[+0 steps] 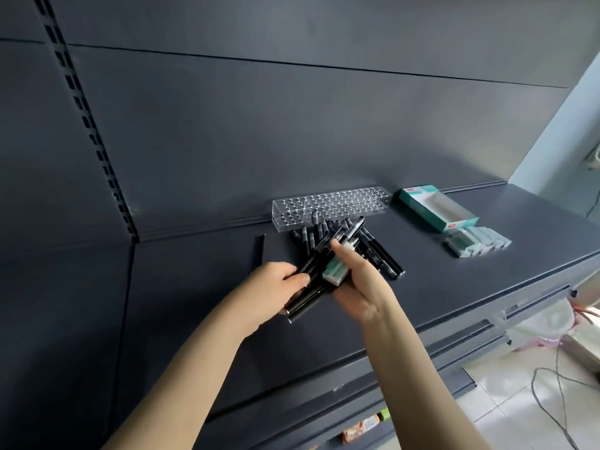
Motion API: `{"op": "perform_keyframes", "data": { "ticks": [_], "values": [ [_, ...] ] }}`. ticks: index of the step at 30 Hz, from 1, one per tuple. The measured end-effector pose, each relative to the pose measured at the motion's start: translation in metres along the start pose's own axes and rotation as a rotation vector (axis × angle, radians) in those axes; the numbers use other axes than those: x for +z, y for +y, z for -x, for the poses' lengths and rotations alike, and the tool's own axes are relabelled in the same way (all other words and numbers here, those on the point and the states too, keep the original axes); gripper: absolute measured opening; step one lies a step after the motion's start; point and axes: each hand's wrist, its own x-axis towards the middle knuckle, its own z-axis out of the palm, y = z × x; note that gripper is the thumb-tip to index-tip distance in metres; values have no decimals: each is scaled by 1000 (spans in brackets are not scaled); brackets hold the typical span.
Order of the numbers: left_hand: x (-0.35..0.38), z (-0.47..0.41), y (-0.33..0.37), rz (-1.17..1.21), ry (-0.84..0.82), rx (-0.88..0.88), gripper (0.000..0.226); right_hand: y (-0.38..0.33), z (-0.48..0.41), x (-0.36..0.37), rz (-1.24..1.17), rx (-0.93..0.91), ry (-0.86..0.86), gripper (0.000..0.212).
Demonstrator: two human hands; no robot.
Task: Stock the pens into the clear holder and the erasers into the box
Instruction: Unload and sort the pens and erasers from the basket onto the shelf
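Fingers point(298, 279) of the left hand point(276, 287) curl round a pen bundle point(311, 261). Right hand point(360, 287) grips it too, with 1 eraser point(336, 271) held against it.

The pens point(373, 251) are black, a few with pale markings. The clear holder point(331, 206) is colourless, dotted with rows of round holes. The box point(418, 203) is teal and white with small red marks. The erasers point(477, 243) are white in pale teal sleeves, as is the single eraser point(336, 271). The shelf point(487, 287) is dark blue-grey.

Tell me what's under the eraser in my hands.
Black pens, gripped by the left hand and right hand. The right hand covers part of the eraser and whatever lies beneath there.
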Motion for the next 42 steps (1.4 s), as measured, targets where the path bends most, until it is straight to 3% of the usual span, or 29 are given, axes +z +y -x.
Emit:
{"op": "perform_keyframes", "data": {
  "ticks": [4, 7, 11, 16, 19, 22, 27, 31, 35, 40, 42],
  "values": [
    [11, -19, 6, 152, 23, -62, 24, -19, -22, -16, 10, 17, -111, 9],
    [15, -35, 3, 146, 154, -86, 28, -39, -41, -26, -156, -4, -99, 13],
    [34, -51, 8, -56, 369, -117, 33, -76, -67, -47, -192, 17, -58, 16],
    [82, -69, 15, -327, 630, -241, 39, -119, -94, -71, -172, 134, -170, 16],
    [109, -75, 24, -567, 764, -291, 32, -138, -104, -87, -160, 197, -221, 15],
    [130, -80, 37, -832, 847, -364, 27, -150, -114, -99, -194, 270, -226, 18],
    [157, -86, 40, -1045, 952, -369, 22, -153, -122, -112, -113, 334, -288, 19],
    [169, -90, 41, -1116, 993, -389, 20, -154, -123, -119, -114, 359, -294, 25],
    [168, -98, 32, -1106, 960, -346, 47, -155, -125, -121, -97, 363, -287, 27],
    [146, -116, 36, -819, 654, -307, 60, -157, -126, -124, -117, 377, -276, 25],
    [144, -122, 33, -827, 592, -317, 59, -157, -128, -125, -129, 379, -282, 24]
  ]
}}
